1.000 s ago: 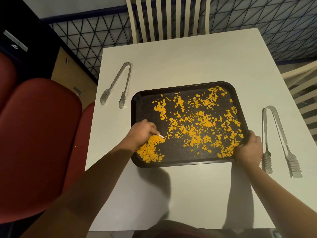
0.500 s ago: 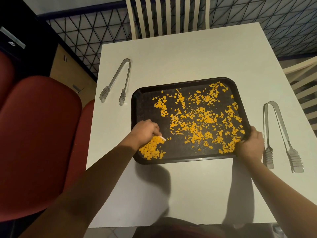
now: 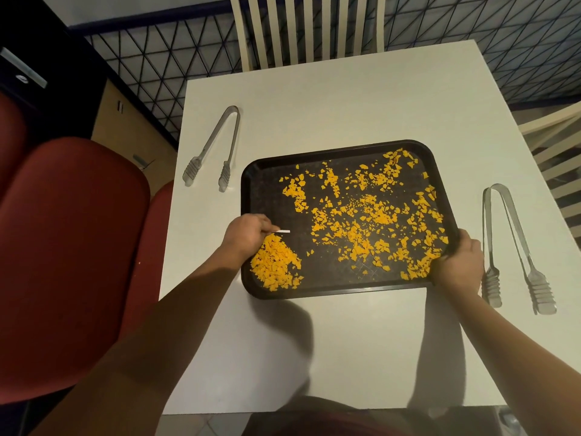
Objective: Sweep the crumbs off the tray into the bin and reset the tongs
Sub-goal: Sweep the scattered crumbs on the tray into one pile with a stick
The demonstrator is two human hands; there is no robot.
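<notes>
A black tray [image 3: 267,165] lies on the white table, strewn with orange crumbs [image 3: 371,212]. A heap of crumbs [image 3: 275,265] sits in its near left corner. My left hand [image 3: 246,236] is curled over that corner and grips a small white flat piece [image 3: 283,231] that sticks out to the right, just above the heap. My right hand [image 3: 460,262] grips the tray's near right rim. One pair of metal tongs [image 3: 213,149] lies left of the tray, a second pair of tongs [image 3: 515,247] lies right of it. No bin is in view.
The white table [image 3: 345,99] has a pale slatted chair [image 3: 301,29] at its far side and another chair [image 3: 556,146] at the right. Red padded seats [image 3: 69,247] stand close on the left. A dark patterned floor surrounds them.
My left hand has lifted back from the heap toward the tray's left edge, with the white piece now above the crumbs. My right hand keeps its grip on the rim.
</notes>
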